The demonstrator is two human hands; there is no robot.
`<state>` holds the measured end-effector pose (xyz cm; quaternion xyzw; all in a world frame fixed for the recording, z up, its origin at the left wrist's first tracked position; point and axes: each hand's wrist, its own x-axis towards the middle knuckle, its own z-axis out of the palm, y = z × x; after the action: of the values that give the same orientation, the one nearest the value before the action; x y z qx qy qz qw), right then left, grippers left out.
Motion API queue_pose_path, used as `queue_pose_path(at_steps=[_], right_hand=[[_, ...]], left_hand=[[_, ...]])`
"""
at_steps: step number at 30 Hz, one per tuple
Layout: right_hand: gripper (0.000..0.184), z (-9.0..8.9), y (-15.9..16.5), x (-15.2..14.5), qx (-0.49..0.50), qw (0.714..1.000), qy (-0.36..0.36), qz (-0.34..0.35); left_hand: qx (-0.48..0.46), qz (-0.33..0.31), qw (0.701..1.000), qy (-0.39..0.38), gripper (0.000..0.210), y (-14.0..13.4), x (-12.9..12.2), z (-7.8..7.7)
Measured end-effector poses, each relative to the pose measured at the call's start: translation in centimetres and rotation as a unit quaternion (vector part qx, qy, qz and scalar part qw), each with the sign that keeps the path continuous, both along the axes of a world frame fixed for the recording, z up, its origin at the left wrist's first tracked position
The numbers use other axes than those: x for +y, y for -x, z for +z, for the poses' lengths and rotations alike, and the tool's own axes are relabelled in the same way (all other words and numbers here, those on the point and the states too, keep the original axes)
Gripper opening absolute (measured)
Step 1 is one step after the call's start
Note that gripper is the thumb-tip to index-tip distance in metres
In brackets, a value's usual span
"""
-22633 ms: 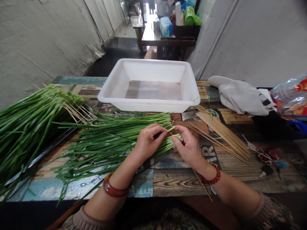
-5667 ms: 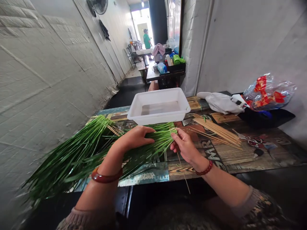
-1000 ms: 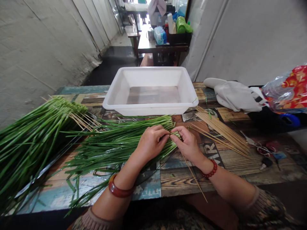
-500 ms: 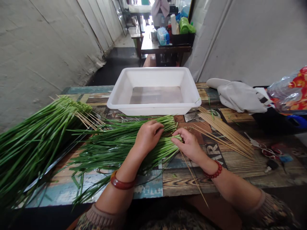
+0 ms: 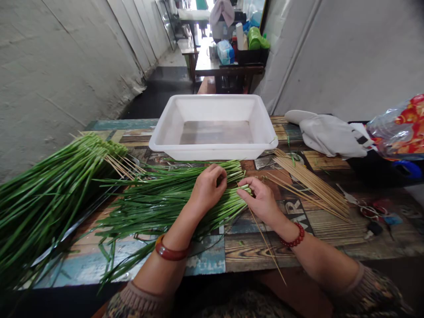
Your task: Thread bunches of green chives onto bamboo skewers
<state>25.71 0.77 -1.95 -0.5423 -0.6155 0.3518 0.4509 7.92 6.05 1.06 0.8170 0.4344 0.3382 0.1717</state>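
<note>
Long green garlic chives (image 5: 155, 203) lie across the table with their pale stem ends to the right. My left hand (image 5: 209, 187) rests over them, thumb and fingers curled together; anything within the pinch is too small or hidden to make out. My right hand (image 5: 261, 201) is closed round the cut ends of a few chives. One thin bamboo skewer (image 5: 266, 243) slants through or under those ends, its tip showing above the stems and its long end reaching past the table's front edge.
A white plastic tub (image 5: 212, 152) stands behind the chives. More chives with skewers through them (image 5: 62, 181) are piled left beside a long blade (image 5: 73, 227). Loose bamboo skewers (image 5: 311, 185), a pale cap (image 5: 334, 134), and keys (image 5: 374, 227) lie to the right.
My left hand has shifted slightly right and its curled fingers have changed a little. The right hand and the skewer are almost where they were.
</note>
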Motion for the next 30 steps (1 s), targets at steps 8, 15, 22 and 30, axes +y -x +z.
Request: queue_pose_path(at_steps=[8, 15, 22, 30], right_hand=[[0.021, 1.4, 0.1, -0.5, 0.015, 1.0, -0.01, 0.007], [0.02, 1.6, 0.1, -0.6, 0.012, 1.0, -0.027, 0.003], [0.019, 1.6, 0.2, -0.4, 0.006, 1.0, -0.026, -0.001], [0.017, 1.6, 0.0, -0.3, 0.004, 1.0, -0.018, 0.001]], left_hand=[[-0.066, -0.036, 0.995, 0.061, 0.011, -0.2, -0.5, 0.4], [-0.055, -0.036, 0.996, 0.06, 0.009, -0.4, -0.8, 0.6], [-0.055, -0.032, 0.996, 0.068, 0.01, -0.5, -0.9, 0.4], [-0.062, -0.036, 0.995, 0.07, 0.011, -0.6, -1.0, 0.3]])
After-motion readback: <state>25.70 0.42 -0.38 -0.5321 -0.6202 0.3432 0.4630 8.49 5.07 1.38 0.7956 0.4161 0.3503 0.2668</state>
